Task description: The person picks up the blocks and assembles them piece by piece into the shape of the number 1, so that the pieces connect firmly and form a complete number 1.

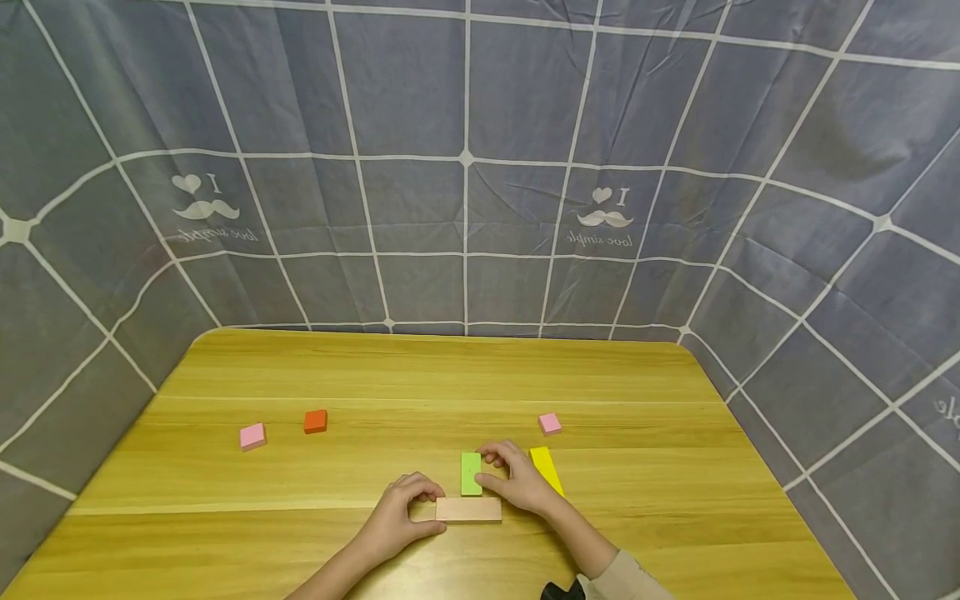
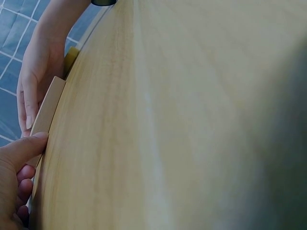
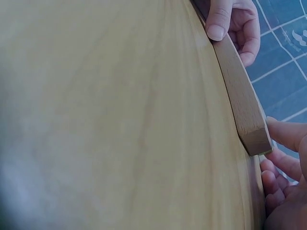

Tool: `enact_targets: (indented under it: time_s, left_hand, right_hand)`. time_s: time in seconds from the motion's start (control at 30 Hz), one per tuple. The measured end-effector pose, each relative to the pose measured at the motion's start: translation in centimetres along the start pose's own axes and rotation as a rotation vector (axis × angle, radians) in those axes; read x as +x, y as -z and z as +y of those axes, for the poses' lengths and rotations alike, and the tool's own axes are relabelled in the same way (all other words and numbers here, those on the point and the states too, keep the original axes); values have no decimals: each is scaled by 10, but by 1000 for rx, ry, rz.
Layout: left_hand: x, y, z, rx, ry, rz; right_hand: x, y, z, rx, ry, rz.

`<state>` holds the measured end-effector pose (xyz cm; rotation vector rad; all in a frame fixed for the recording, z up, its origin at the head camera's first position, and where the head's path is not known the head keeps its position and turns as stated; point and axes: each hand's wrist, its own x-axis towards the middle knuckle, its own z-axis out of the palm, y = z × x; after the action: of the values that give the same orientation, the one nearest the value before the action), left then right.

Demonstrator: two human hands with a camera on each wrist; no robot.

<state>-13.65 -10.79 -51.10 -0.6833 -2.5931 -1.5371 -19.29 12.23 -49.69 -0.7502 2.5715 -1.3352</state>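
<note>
A plain wooden block [image 1: 468, 510] lies lengthwise across the table near its front. At its left end my left hand [image 1: 401, 517] grips it, thumb on the near side and fingers toward the far side. The left wrist view shows that thumb [image 2: 38, 137] against the block's edge. Just behind the wooden block, a light green block [image 1: 470, 473] lies with its long side pointing away from me. My right hand [image 1: 521, 479] holds the green block from the right, thumb and index finger at its right edge. In the right wrist view the wooden block [image 3: 240, 91] mostly hides the green one.
A yellow block [image 1: 546, 468] lies beside my right hand, partly covered by it. A pink block [image 1: 550, 424] sits farther back on the right. An orange-red block [image 1: 316, 422] and another pink block [image 1: 252, 437] lie at the left. A grey checked curtain [image 1: 420, 208] surrounds the table.
</note>
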Motion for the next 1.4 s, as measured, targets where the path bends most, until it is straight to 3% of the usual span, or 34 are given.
enact_targets:
  time_s: [0.67,0.9,1.0,1.23,1.4]
  left_hand:
    - [0,0,0,-4,4,-5]
    - [-1,0,-1,-1,12,-12]
    - [0,-1,-1,1,13,-12]
    - [0,-1,-1,2,14,-1]
    - [0,-1,-1,7,15,-1]
  right_hand:
    - [0,-1,1,-30,19,1]
    - [2,2,1,103,-29,-7]
    - [3,11,-6,172,-61,-2]
    - [0,48,-35,203,-56,25]
    - [-3,68,-26,215,-42,59]
